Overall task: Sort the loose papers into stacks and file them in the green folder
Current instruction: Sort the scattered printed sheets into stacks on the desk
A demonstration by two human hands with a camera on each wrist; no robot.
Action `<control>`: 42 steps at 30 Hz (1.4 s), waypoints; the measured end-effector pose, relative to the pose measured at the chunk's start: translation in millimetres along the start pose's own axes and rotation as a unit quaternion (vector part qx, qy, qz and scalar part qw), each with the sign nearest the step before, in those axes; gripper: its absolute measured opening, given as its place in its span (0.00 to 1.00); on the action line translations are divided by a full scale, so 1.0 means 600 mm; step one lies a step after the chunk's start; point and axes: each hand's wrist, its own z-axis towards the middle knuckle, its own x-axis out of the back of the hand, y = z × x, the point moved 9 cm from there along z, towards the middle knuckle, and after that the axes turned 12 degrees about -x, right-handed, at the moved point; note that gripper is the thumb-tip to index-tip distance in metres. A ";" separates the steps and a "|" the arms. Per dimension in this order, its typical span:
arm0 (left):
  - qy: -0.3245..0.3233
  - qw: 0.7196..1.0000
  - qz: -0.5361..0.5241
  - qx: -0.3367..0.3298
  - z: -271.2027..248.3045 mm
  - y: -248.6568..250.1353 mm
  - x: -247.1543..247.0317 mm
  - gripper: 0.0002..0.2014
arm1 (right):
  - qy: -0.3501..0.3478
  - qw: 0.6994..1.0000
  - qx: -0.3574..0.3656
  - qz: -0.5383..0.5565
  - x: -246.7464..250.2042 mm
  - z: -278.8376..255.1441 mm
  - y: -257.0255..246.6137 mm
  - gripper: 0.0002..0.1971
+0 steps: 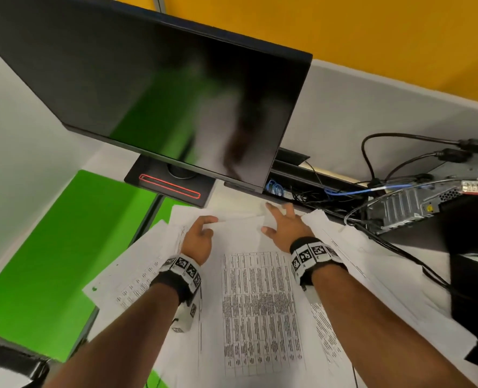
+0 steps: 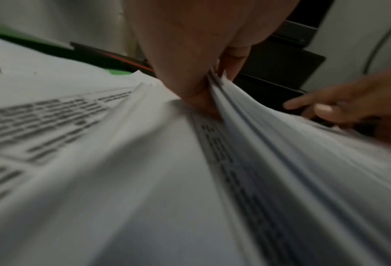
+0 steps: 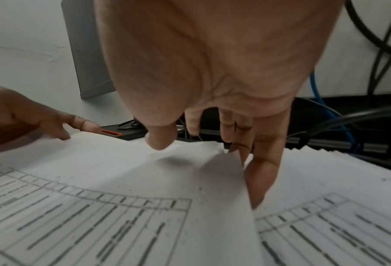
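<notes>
Printed sheets lie fanned across the desk, with a middle stack of tabled papers (image 1: 257, 303) between my hands. My left hand (image 1: 208, 225) pinches that stack's far left edge; in the left wrist view the thumb lies on top and the fingers (image 2: 233, 59) underneath the lifted sheets (image 2: 280, 144). My right hand (image 1: 277, 219) is spread at the stack's far right corner. Its fingers (image 3: 262, 172) are straight against the top sheet's (image 3: 121, 180) right edge, and the thumb hovers just above the paper. The green folder (image 1: 36, 261) lies open at the left, partly under the papers.
A tilted black monitor (image 1: 162, 93) hangs over the far desk, its base (image 1: 170, 186) just beyond the papers. A computer case (image 1: 428, 197) and tangled cables (image 1: 372, 163) crowd the right. More sheets (image 3: 326, 189) lie right of the stack, and a black object (image 1: 472, 289) sits at the right edge.
</notes>
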 end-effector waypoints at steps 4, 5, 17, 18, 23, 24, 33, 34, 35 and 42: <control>-0.011 1.000 -0.026 -0.012 -0.017 0.006 -0.007 0.07 | -0.006 1.000 -0.010 -0.020 -0.005 -0.008 -0.005 0.24; -0.012 1.000 -0.026 -0.012 -0.020 0.006 -0.009 0.05 | -0.007 1.000 -0.013 -0.003 -0.008 -0.014 -0.001 0.24; 0.060 0.988 -0.137 0.047 -0.101 -0.014 -0.040 0.35 | 0.042 0.961 -0.177 0.210 -0.076 -0.146 0.128 0.30; 0.071 0.986 -0.141 0.057 -0.106 -0.016 -0.044 0.35 | 0.044 0.964 -0.175 0.194 -0.082 -0.153 0.121 0.31; 0.058 0.993 -0.064 0.080 -0.115 -0.022 -0.039 0.24 | 0.029 0.977 -0.124 0.169 -0.079 -0.165 0.130 0.24; 0.034 0.996 -0.037 0.068 -0.118 -0.021 -0.039 0.21 | 0.054 0.977 -0.119 0.168 -0.062 -0.162 0.151 0.21; -0.023 0.998 0.038 0.040 -0.132 -0.030 -0.017 0.19 | 0.061 0.978 -0.195 0.031 -0.028 -0.151 0.351 0.48; -0.037 0.997 0.045 0.050 -0.139 -0.031 -0.021 0.19 | 0.054 0.978 -0.198 0.038 -0.031 -0.153 0.359 0.49; -0.047 0.996 0.050 0.055 -0.145 -0.032 -0.023 0.19 | 0.055 0.977 -0.203 0.040 -0.031 -0.156 0.364 0.49; -0.061 0.993 0.076 0.062 -0.150 -0.027 -0.024 0.19 | 0.048 0.974 -0.213 0.064 -0.035 -0.166 0.367 0.50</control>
